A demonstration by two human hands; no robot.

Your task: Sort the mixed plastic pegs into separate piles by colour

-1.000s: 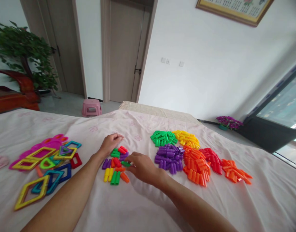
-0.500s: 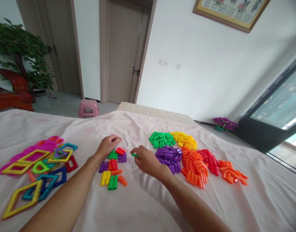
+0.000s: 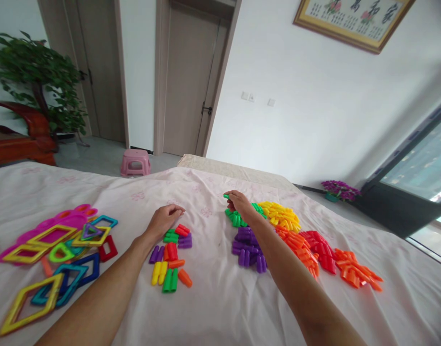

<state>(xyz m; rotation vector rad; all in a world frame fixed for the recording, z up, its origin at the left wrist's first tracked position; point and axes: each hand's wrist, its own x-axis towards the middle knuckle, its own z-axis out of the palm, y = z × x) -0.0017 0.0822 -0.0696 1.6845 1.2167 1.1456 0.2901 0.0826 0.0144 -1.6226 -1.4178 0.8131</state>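
Observation:
My right hand point(image 3: 238, 202) pinches a small green plastic piece point(image 3: 226, 196) between thumb and fingertips, raised in front of the pile of green pieces point(image 3: 238, 219). My left hand point(image 3: 166, 219) rests on the sheet with its fingers curled together; nothing shows in it. Just below it lies a small mixed group: red pieces point(image 3: 182, 230), green pieces point(image 3: 170, 280), yellow pieces point(image 3: 159, 273), purple pieces point(image 3: 156, 254) and orange pieces point(image 3: 185, 277). My right forearm crosses over part of the purple pile point(image 3: 247, 247) and hides some of the orange pile point(image 3: 301, 250).
Yellow point(image 3: 280, 215), red point(image 3: 319, 247) and more orange pieces point(image 3: 357, 269) are heaped on the right. At left lie a pink tray point(image 3: 43, 226) and several coloured frame shapes point(image 3: 33, 302). A pale sheet point(image 3: 220, 307) covers the surface. Behind stands a pink stool point(image 3: 135, 162).
My right hand has moved up and to the right, from beside the mixed group to the green pile, with a green piece in its fingers. My left hand has stayed put; the view has shifted slightly.

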